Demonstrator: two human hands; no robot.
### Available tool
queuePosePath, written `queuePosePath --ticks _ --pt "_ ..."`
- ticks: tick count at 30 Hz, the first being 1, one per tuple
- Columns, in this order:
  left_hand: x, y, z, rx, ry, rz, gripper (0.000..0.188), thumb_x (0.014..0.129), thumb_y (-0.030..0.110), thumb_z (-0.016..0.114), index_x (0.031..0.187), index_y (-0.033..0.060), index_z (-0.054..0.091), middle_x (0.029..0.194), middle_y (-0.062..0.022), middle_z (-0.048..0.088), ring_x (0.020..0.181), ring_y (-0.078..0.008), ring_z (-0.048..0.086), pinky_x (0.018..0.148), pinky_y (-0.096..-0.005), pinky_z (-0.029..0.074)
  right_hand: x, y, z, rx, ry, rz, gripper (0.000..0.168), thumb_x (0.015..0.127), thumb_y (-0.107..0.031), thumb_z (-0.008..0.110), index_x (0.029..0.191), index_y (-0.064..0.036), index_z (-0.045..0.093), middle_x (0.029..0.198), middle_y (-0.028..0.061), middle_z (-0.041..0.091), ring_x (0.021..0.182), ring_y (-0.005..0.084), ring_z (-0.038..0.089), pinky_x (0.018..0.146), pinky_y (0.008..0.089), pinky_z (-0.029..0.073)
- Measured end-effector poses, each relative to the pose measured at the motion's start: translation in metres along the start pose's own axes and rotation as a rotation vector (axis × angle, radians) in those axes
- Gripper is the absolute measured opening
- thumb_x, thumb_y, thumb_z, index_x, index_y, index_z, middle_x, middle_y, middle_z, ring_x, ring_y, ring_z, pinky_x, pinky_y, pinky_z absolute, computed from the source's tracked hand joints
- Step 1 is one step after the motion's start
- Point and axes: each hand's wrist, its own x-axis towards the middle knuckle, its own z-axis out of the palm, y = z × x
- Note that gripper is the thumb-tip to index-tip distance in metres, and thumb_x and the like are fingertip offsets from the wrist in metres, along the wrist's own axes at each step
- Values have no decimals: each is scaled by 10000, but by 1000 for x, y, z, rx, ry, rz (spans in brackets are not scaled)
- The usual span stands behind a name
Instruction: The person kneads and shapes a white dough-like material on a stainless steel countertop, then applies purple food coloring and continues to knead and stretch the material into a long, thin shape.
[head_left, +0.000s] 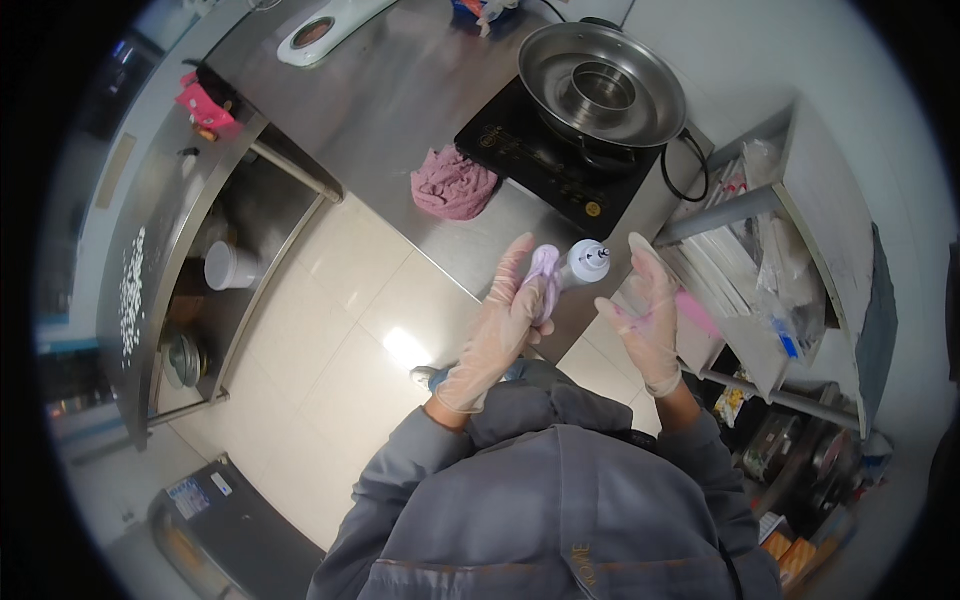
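My left hand (506, 315), in a thin translucent glove, is closed around a soft, glossy lilac mass (547, 281). My right hand (646, 315), gloved too and smeared with purple on the palm, is held apart from it with spread fingers and nothing in it. Between the hands, near the steel counter's edge, stands a bottle with a white cap (589, 261). Beyond it a black induction cooker (555, 165) carries a steel pan (652, 82) with a smaller round steel container (603, 86) inside. A crumpled pink cloth (454, 184) lies left of the cooker.
A white handheld device (322, 34) lies on the far counter (382, 97). On the left, a steel table (169, 217) bears scattered white bits (133, 292), with a white tub (227, 265) on its shelf. An open shelf unit (810, 217) with packets stands right; a black cord loops beside the pan.
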Motion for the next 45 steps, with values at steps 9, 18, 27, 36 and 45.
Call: queuePosePath --ticks 9,18,27,36,45 --pt "15 9 29 388 118 138 510 854 172 454 1352 162 345 739 -38 555 567 -72 514 548 -218 441 20 11 25 24 -203 -95 480 815 63 480 1277 -49 414 1231 130 497 1123 250 492 933 304 383" --pt "19 27 27 748 177 258 439 761 226 559 1186 114 542 931 -181 625 841 -284 617 756 -337 481 18 22 32 -3 -143 -129 481 797 109 477 1256 -28 438 1180 108 532 1046 208 530 887 273 412" --pt "6 31 32 864 206 226 434 734 225 567 1142 74 571 876 -191 634 800 -280 633 733 -307 486 10 26 37 361 -143 38 519 810 110 444 1298 -65 418 1261 59 479 1086 152 490 917 256 387" --pt "-1 41 17 489 48 69 356 768 200 532 1074 34 607 768 -122 654 610 -185 614 566 -272 490 20 25 31 349 -158 32 434 849 61 453 1261 -76 468 1122 45 548 978 124 526 832 236 429" --pt "19 14 -10 -432 -166 -73 376 855 100 473 1223 45 424 976 -76 598 699 -168 633 558 -219 501 30 26 29 -9 -130 -80 437 754 21 607 1171 -75 518 1033 101 581 892 223 553 802 312 445"
